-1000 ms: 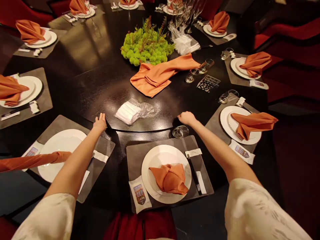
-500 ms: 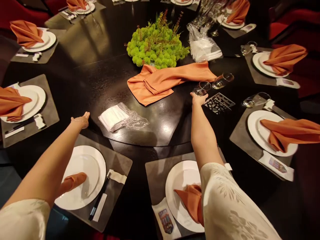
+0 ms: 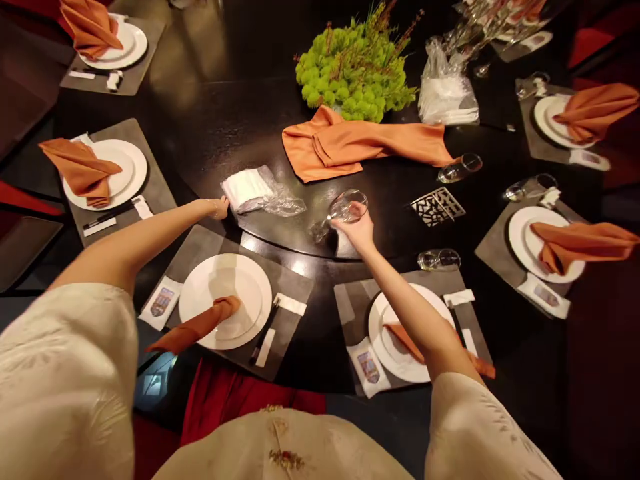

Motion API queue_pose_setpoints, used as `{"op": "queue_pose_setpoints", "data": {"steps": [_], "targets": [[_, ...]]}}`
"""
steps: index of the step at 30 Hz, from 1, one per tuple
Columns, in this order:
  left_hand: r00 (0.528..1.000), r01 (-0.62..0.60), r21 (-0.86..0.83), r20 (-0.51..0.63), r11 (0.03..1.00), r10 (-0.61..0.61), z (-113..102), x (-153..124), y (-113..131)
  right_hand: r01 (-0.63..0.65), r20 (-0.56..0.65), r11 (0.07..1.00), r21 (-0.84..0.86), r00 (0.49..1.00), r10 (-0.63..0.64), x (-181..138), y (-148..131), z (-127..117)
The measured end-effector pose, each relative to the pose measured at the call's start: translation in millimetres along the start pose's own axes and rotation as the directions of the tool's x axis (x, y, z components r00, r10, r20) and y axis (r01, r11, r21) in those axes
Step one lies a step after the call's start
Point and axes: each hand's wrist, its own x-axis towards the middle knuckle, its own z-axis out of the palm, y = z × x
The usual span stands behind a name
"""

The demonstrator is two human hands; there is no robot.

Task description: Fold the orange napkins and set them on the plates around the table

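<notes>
My right hand (image 3: 356, 230) is closed around a clear drinking glass (image 3: 345, 205), held tilted over the near rim of the dark, glossy round centre (image 3: 200, 127) of the table. Reaching from the left, my left hand (image 3: 218, 208) is beside a pack of white paper tissues in clear plastic (image 3: 247, 190). Its fingers are stretched towards the pack; whether they touch it I cannot tell. A long folded orange napkin (image 3: 370, 147) lies beyond both hands. Another glass (image 3: 460, 168) and a cut-out metal trivet (image 3: 439, 206) are to the right of my right hand.
A green plant centrepiece (image 3: 356, 73) stands behind the napkin, with a bagged white stack (image 3: 447, 100) beside it. Below my hands are two place settings with white plates (image 3: 257, 280) on grey mats. A glass (image 3: 439, 259) stands by the right mat. More settings ring the table.
My right hand has brought one glass from beside the trivet towards me and to the left. My left hand has come closer to the tissue pack. The view has tilted down.
</notes>
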Motion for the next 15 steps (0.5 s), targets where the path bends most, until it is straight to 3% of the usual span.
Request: {"op": "queue_pose_setpoints", "data": {"steps": [3,6,9,15], "targets": [[0.997,-0.015,0.034,0.079,0.999,0.012,8.2,-2.6,-13.8,-0.003,0.146,1.0,0.02,0.989,0.0,-90.0,-31.7,38.6],[0.996,-0.02,0.056,0.085,0.998,0.015,12.8,-0.6,-25.8,-0.125,0.118,0.992,-0.028,0.985,0.127,-147.1,-37.9,76.0],[0.997,-0.027,0.059,0.074,0.998,0.023,15.0,4.8,-37.9,-0.229,0.002,0.97,-0.083,0.973,0.23,-170.3,-31.1,107.5],[0.995,-0.102,0.052,0.029,0.993,0.1,13.9,22.8,-68.3,-0.307,-0.118,0.95,-0.062,0.947,0.299,-176.7,-20.1,149.9]]}}
